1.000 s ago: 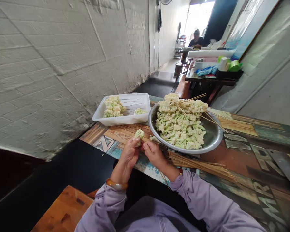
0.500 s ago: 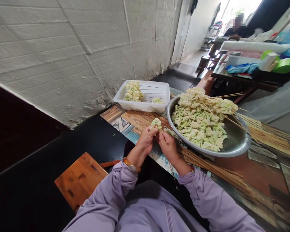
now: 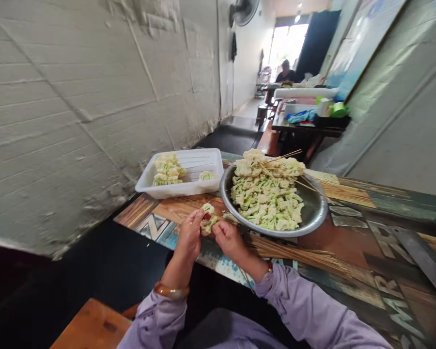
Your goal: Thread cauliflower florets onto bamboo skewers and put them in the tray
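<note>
- One table (image 3: 352, 240) is spreading beneath and beyond the grip, carrying everything at working height.
- One bowl (image 3: 315, 213) is standing just beyond the right hand, probably for easy reach; its cauliflower heap (image 3: 267, 201) is too jumbled for counting.
- One tray (image 3: 181, 190) is sitting beyond the left hand, holding one cluster and one separate piece (image 3: 207, 176).
- One bundle of sticks (image 3: 294, 249) is lying beside the right wrist, seemingly for handiness; overlap is preventing a count.
- Two hands are meeting: the left hand (image 3: 189, 235) is clamping one cauliflower piece (image 3: 207, 226), apparently steadying it; the right hand (image 3: 230, 240) is pinching closed alongside, its contents impossible to tell.
</note>
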